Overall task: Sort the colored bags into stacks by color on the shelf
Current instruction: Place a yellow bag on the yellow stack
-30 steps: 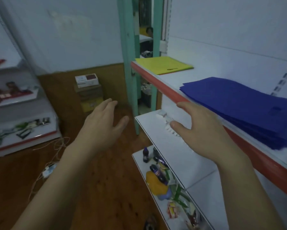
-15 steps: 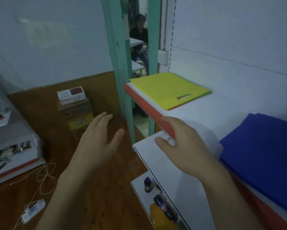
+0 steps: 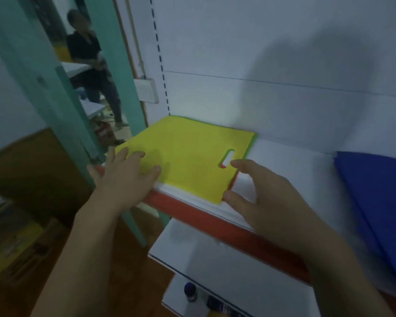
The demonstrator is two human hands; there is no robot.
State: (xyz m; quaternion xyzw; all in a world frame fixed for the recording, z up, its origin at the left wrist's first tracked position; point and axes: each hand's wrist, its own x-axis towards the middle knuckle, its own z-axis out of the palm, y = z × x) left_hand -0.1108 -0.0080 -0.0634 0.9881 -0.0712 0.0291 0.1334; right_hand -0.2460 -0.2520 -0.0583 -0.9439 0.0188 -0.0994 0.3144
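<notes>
Yellow bag [image 3: 187,163] hugs shelf [image 3: 295,172] edge, well apart from blue stack [image 3: 375,193].

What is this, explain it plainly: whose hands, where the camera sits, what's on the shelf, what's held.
No machine: a person's two bare hands, filmed by one camera worn on the head. On the white shelf lies a yellow bag, green and red edges showing beneath it; a blue stack sits further right. The left hand rests flat on the bag's left corner. The right hand is spread at its right edge, thumb by the front corner. Neither has a grip on anything.
</notes>
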